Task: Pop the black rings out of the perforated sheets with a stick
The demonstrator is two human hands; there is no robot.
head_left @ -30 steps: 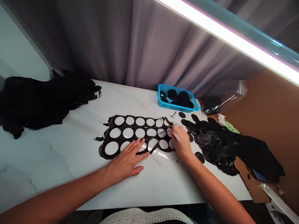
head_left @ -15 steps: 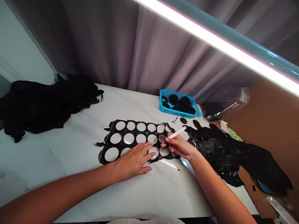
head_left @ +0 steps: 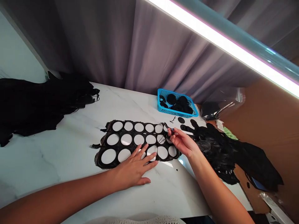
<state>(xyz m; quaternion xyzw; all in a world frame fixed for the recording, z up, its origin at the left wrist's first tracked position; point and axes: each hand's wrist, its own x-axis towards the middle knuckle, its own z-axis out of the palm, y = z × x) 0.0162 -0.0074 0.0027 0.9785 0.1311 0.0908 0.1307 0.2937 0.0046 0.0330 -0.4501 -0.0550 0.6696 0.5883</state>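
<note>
A black sheet (head_left: 119, 145) with rows of round cut-outs lies flat on the white marbled table (head_left: 70, 155). My left hand (head_left: 137, 166) rests over its lower edge, fingers spread, holding nothing. At the sheet's right end, the fingers of my right hand (head_left: 182, 141) are pinched on a slim white tool, its pale shaft (head_left: 188, 133) sticking out to the right. Thin black strands hang below those fingertips across a cut-out. The tool's tip is hard to make out.
Behind the sheet stands a blue basket (head_left: 177, 113) holding black round pieces. Black material is piled at right (head_left: 210, 149) and at far left (head_left: 35, 105). A clear plastic bag (head_left: 221, 104) lies back right; a lamp tube (head_left: 221, 40) crosses above.
My right hand has risen slightly up and right, lifting black strands, and the white tool now points more sideways. My left hand's fingers have spread wider on the sheet. The view has shifted slightly.
</note>
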